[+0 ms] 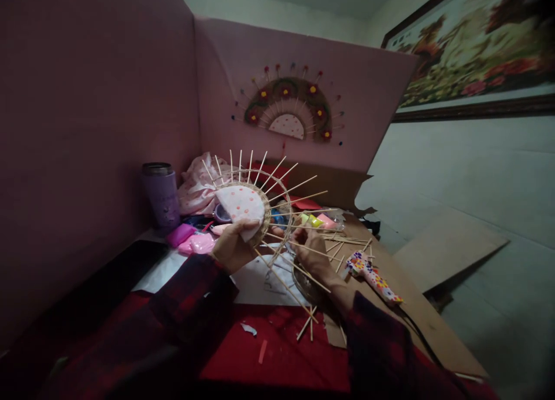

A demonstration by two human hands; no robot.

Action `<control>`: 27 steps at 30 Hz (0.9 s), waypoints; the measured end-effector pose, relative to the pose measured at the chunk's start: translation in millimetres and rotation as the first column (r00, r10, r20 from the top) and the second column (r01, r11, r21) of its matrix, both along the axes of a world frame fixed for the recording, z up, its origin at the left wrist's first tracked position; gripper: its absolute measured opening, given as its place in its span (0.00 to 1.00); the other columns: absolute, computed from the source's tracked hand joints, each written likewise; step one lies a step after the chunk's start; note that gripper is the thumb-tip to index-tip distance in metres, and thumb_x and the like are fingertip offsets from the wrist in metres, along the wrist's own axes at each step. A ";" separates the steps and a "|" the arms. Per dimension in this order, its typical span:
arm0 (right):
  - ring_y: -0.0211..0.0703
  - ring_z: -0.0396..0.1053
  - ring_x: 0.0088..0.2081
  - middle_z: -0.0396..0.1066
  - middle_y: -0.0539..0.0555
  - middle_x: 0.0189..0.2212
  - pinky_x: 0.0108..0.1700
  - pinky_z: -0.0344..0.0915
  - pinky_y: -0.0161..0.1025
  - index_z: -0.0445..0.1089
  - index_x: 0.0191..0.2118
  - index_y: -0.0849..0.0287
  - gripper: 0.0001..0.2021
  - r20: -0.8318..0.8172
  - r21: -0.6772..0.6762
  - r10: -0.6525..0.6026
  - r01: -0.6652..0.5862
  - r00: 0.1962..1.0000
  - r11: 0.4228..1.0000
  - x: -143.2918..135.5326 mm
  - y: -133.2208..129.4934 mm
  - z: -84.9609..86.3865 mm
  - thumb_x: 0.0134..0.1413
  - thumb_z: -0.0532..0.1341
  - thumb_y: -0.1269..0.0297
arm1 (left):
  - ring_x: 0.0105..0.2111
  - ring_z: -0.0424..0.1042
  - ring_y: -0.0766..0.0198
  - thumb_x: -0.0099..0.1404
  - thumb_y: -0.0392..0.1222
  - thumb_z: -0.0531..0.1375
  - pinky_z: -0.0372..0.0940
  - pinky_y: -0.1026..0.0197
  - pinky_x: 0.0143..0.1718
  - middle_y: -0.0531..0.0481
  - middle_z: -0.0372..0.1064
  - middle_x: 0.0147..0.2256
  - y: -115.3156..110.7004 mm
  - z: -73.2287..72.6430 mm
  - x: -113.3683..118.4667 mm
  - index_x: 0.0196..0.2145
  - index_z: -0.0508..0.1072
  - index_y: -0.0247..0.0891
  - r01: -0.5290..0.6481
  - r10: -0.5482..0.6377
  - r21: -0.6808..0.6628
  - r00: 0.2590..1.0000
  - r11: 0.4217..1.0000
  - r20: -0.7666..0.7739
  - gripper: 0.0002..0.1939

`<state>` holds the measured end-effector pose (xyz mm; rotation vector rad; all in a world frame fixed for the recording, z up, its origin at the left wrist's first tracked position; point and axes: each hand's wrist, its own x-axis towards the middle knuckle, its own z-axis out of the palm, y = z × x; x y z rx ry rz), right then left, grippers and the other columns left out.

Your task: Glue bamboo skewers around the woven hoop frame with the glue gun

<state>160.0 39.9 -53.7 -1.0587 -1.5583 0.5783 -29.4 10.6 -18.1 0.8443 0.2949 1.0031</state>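
Observation:
A half-round fan frame (265, 206) of thin wooden sticks, with brown twine woven through them, is held up at the centre. Its middle is a white half circle (243, 205) with red dots. My left hand (236, 248) grips the frame by this flat piece, thumb on top. My right hand (315, 254) has its fingers pinched together at the right side of the outer twine ring (289, 212), among the sticks. What exactly lies between those fingertips is mostly hidden. Under my right hand is a round brown coil (306, 281), partly covered.
A patterned glue gun (373, 276) lies at right, near loose sticks (347, 241). A purple tumbler (160, 197), pink packets (197, 242) and crumpled dotted cloth (202, 183) stand left. Behind, a decorated fan (286, 93) hangs on a pink panel. Paper scraps (248, 329) lie on red cloth.

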 end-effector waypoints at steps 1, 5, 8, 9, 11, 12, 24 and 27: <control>0.36 0.59 0.22 0.62 0.46 0.19 0.26 0.56 0.35 0.61 0.24 0.57 0.05 0.012 0.003 -0.010 0.010 1.000 1.000 -0.4 -1.3 -1.4 0.38 0.60 0.69 | 0.35 0.73 0.52 0.58 0.38 0.52 0.64 0.46 0.43 0.38 0.75 0.33 -0.2 0.4 -0.4 0.35 0.74 0.28 -0.005 0.005 -0.006 1.000 1.000 -0.004 0.15; 0.38 0.62 0.23 0.65 0.48 0.19 0.26 0.58 0.36 0.64 0.24 0.58 0.05 0.032 0.022 -0.026 0.026 0.999 0.999 9.3 -5.9 -4.7 0.40 0.62 0.67 | 0.38 0.73 0.49 0.57 0.38 0.53 0.64 0.44 0.44 0.36 0.75 0.36 -0.4 2.5 -2.7 0.39 0.74 0.27 -0.009 0.009 -0.001 1.000 1.000 -0.024 0.16; 0.40 0.65 0.27 0.67 0.51 0.24 0.30 0.62 0.37 0.66 0.27 0.58 0.05 -0.010 0.075 -0.061 0.061 0.998 0.995 19.6 -3.9 -4.8 0.47 0.60 0.63 | 0.36 0.73 0.50 0.56 0.37 0.53 0.65 0.44 0.42 0.36 0.75 0.34 -0.4 3.1 -4.5 0.37 0.74 0.27 -0.006 0.006 0.007 1.000 1.000 -0.031 0.15; 0.41 0.66 0.28 0.68 0.52 0.26 0.32 0.63 0.38 0.66 0.29 0.59 0.06 -0.034 0.102 -0.087 0.090 0.996 0.991 21.9 -3.0 -4.3 0.48 0.60 0.62 | 0.35 0.73 0.51 0.56 0.37 0.53 0.66 0.45 0.42 0.37 0.75 0.34 -0.6 3.1 -5.0 0.36 0.74 0.27 -0.002 0.002 0.007 1.000 1.000 -0.031 0.15; 0.42 0.66 0.32 0.68 0.54 0.32 0.36 0.64 0.40 0.65 0.34 0.59 0.07 -0.084 0.156 -0.142 0.154 0.986 0.976 23.9 -3.0 -1.8 0.49 0.59 0.62 | 0.35 0.74 0.51 0.55 0.37 0.54 0.66 0.46 0.41 0.37 0.75 0.33 -1.4 2.9 -5.8 0.35 0.75 0.27 0.020 -0.020 0.001 0.999 1.000 -0.038 0.14; 0.42 0.66 0.34 0.68 0.55 0.36 0.39 0.64 0.41 0.65 0.38 0.58 0.10 -0.104 0.184 -0.163 0.180 0.981 0.966 23.7 -4.5 0.4 0.49 0.60 0.62 | 0.34 0.74 0.51 0.55 0.37 0.54 0.67 0.47 0.40 0.37 0.75 0.32 -1.9 2.8 -6.1 0.36 0.75 0.27 0.035 -0.035 -0.003 0.998 0.999 -0.046 0.14; 0.37 0.62 0.25 0.67 0.50 0.25 0.27 0.61 0.35 0.69 0.32 0.57 0.15 -0.243 -0.027 0.222 -0.235 0.944 0.972 32.6 -16.4 12.2 0.46 0.61 0.48 | 0.36 0.74 0.49 0.56 0.38 0.55 0.68 0.50 0.36 0.37 0.75 0.34 1.9 1.9 -13.6 0.37 0.74 0.28 0.125 -0.123 0.020 0.989 0.992 -0.082 0.14; 0.36 0.58 0.22 0.62 0.48 0.20 0.24 0.59 0.34 0.66 0.27 0.57 0.18 -0.241 -0.126 0.219 -0.254 0.946 0.959 33.9 -19.2 16.2 0.48 0.58 0.45 | 0.37 0.73 0.48 0.55 0.39 0.55 0.68 0.51 0.34 0.36 0.75 0.35 2.4 2.1 -15.1 0.37 0.74 0.28 0.134 -0.133 0.003 0.987 0.991 -0.085 0.14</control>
